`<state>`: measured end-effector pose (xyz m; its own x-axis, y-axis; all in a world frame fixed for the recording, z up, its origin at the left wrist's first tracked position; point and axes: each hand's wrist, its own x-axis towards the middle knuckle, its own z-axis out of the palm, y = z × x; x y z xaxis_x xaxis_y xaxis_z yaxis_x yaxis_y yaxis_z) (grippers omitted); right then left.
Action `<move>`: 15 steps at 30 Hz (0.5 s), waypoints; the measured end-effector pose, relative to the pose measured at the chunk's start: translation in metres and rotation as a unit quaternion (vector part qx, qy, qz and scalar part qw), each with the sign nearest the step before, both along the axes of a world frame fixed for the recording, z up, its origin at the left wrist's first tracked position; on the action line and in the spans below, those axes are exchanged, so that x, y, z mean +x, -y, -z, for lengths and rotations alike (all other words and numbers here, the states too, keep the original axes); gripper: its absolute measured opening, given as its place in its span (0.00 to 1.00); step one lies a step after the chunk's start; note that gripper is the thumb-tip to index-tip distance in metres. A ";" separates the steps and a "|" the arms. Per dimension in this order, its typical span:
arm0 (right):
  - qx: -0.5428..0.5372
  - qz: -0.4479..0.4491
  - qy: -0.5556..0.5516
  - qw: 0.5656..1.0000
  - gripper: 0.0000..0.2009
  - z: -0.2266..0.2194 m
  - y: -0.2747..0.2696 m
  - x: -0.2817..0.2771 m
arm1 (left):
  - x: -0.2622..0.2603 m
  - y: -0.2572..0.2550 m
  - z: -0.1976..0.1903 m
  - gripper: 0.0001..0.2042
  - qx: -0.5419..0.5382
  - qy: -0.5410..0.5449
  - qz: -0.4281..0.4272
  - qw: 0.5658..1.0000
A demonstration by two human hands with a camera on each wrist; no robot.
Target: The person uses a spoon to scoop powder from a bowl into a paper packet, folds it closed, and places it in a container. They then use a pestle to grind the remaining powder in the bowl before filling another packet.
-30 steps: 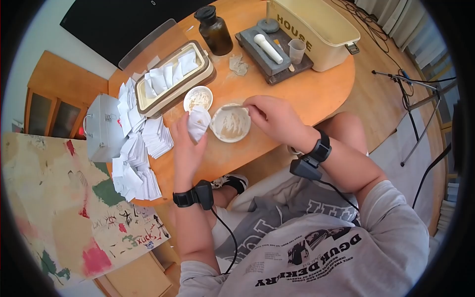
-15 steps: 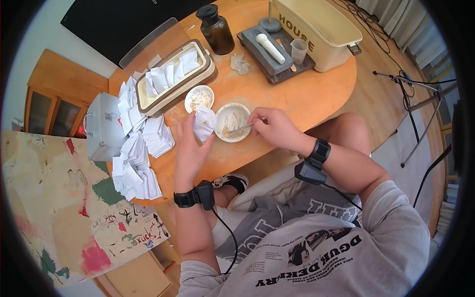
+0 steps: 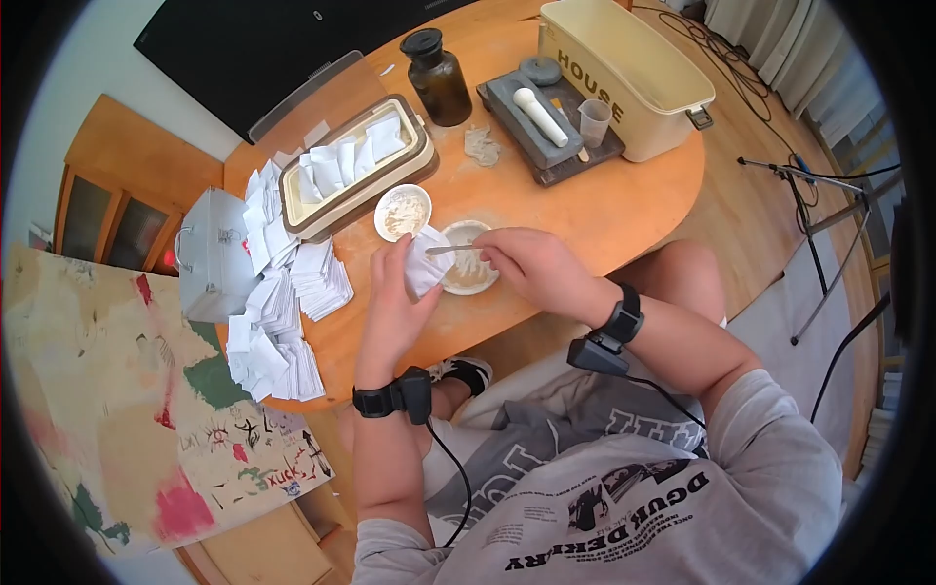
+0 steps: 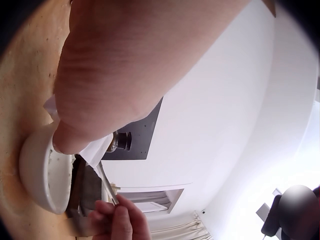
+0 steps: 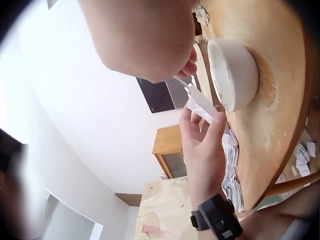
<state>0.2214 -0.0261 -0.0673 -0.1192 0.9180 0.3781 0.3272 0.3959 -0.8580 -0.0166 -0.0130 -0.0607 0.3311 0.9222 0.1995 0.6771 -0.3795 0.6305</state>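
My left hand (image 3: pixel 390 307) holds a white paper packet (image 3: pixel 423 273) between thumb and fingers, its opening spread upward. My right hand (image 3: pixel 538 271) pinches the handle of a slim metal spoon (image 3: pixel 450 249), whose tip lies over the packet's mouth. In the right wrist view the spoon (image 5: pixel 181 81) reaches to the paper (image 5: pixel 201 104). Right beside the packet stands a white bowl (image 3: pixel 473 292) smeared inside with pale powder, partly covered by paper and right hand. A smaller white dish (image 3: pixel 380 216) of light powder sits just behind.
Stacks of white paper packets (image 3: pixel 322 278) lie on the left, beside a silver case (image 3: pixel 210 263). Behind them is a cream tray (image 3: pixel 290 207) with filled-looking packets. Farther back stand a dark bottle (image 3: pixel 439 83), a stone slab with a white pestle (image 3: pixel 539 115), a plastic cup (image 3: pixel 595 122) and a cream bin (image 3: pixel 673 127).
The spoon was at the bowl's edge, dipped down into the bowl, and has now risen leftward to the packet. My left hand keeps hold of the packet; the camera view shifts slightly.
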 end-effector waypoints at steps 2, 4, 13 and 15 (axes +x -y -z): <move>0.089 -0.019 0.065 0.994 0.08 0.001 0.000 0.000 | -0.003 -0.001 0.000 0.36 -0.003 0.007 0.001 1.000; 0.034 0.016 0.015 0.999 0.08 -0.006 -0.001 0.006 | -0.009 -0.001 0.003 0.36 -0.001 0.005 -0.021 1.000; -0.057 0.014 0.075 0.995 0.06 0.015 0.000 0.009 | -0.019 -0.007 0.004 0.35 0.007 -0.014 -0.062 0.998; -0.018 0.017 0.093 0.995 0.06 0.019 0.001 0.004 | -0.018 -0.007 0.005 0.35 0.006 -0.018 -0.058 0.998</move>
